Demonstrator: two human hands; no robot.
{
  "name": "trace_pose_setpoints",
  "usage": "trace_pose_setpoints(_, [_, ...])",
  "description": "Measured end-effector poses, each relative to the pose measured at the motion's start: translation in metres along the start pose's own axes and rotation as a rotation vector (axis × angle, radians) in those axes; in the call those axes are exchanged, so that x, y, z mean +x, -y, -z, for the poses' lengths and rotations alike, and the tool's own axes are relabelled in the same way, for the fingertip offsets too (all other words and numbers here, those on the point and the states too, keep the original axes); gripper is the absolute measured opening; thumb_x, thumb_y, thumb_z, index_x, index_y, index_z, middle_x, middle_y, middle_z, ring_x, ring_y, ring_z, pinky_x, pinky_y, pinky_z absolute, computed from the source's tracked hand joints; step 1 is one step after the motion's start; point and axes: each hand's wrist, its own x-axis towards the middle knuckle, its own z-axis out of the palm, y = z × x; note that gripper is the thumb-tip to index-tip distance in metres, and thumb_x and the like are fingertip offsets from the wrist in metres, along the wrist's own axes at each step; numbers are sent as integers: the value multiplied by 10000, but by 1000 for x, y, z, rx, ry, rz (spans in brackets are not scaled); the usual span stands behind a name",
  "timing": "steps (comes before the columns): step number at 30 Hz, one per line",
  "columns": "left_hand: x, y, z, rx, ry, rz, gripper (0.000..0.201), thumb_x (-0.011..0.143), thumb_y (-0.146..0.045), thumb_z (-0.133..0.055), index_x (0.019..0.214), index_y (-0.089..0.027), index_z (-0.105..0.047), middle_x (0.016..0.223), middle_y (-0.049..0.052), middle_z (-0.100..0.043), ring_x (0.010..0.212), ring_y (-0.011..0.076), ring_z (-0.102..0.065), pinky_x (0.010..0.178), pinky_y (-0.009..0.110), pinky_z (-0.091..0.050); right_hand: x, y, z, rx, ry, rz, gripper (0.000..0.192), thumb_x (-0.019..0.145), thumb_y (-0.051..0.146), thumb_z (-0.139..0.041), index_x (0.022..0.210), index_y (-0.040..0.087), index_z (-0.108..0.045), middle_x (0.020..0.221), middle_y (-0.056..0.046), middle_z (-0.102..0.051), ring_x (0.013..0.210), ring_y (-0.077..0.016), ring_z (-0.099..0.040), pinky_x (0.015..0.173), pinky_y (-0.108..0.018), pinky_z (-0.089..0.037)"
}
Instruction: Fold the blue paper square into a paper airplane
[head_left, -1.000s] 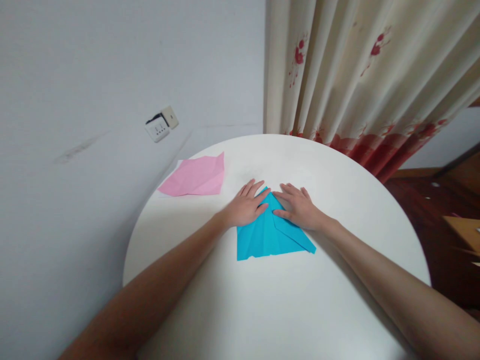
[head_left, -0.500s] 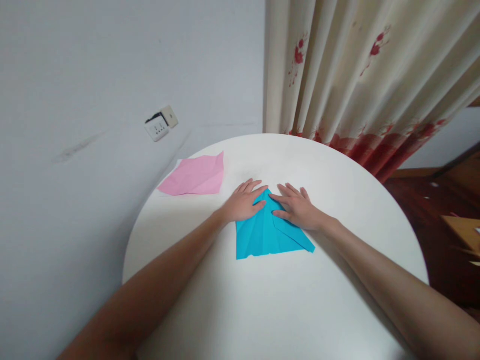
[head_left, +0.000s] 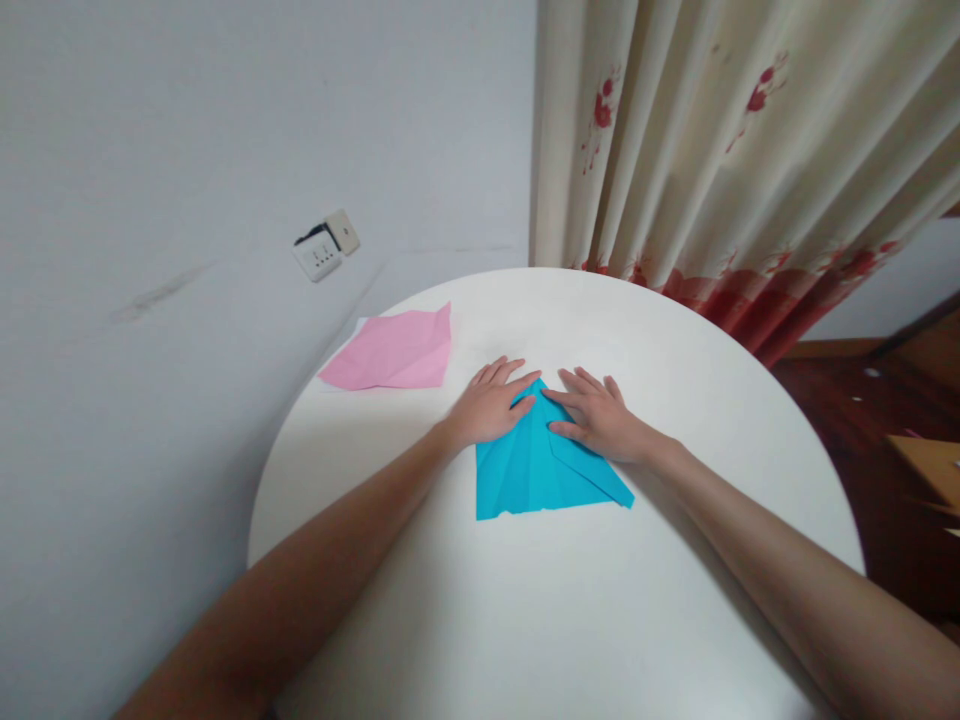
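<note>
Round white table (head_left: pixel 570 620), grey wall (head_left: pixel 225 120) with socket (head_left: pixel 326 246), cream red-flowered curtain (head_left: pixel 720 150), dark wood floor (head_left: pixel 855 420).

Folded paper (head_left: pixel 536 470) under hands: bright turquoise blue, plain. Second paper (head_left: pixel 394 353): pale pink, plain. Table (head_left: pixel 570 620): white, plain. Wall (head_left: pixel 225 130): light grey. Curtain (head_left: pixel 720 150): cream with red floral print, red band along hem. Floor (head_left: pixel 862 420): dark reddish brown. Socket (head_left: pixel 325 246): white.

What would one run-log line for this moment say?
left hand: flat on blue paper | right hand: flat on blue paper | pink paper: apart, far left | white round table
</note>
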Motion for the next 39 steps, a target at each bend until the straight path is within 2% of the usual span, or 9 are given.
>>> trace_pose_setpoints(4, [-1, -1, 1, -10, 7, -10, 506, 1042, -533, -340, 1524, -403, -422, 1640, 7, -328, 1532, 321, -229, 1238, 547, -197, 0, -1, -1, -1, -5, 0, 667, 954, 641, -491, 1533, 314, -443, 1667, -125, -257, 1528, -417, -175, 1153, -749, -134])
trace_pose_setpoints(11, [-1, 0, 2, -1, 15, -29, 475, 1041, -507, -371, 1501, -420, -455, 1639, -5, -331, 1531, 331, -232, 1237, 555, -195, 2, -3, -3, 5, -15, -1, 696, 945, 647, -504, 1538, 291, -434, 1663, -137, -258, 1533, -399, -170, 1150, -751, -138])
trace_pose_setpoints(23, [-1, 0, 3, 3, 37, -24, 498, 1044, -532, -334, 1523, -424, -413, 1649, 1, -311, 1537, 326, -215, 1238, 556, -181, 3, -2, -3, 17, -15, -22, 724, 928, 623, -543, 1546, 266, -419, 1664, -127, -264, 1534, -395, -171, 1169, -731, -128])
trace_pose_setpoints(39, [-2, 0, 2, -17, 22, -27, 492, 1042, -520, -349, 1519, -422, -420, 1647, -11, -316, 1536, 318, -218, 1241, 553, -173, 1, -2, 0, 15, -5, -4, 735, 936, 664, -486, 1555, 274, -408, 1665, -136, -254, 1534, -404, -165, 1165, -735, -124])
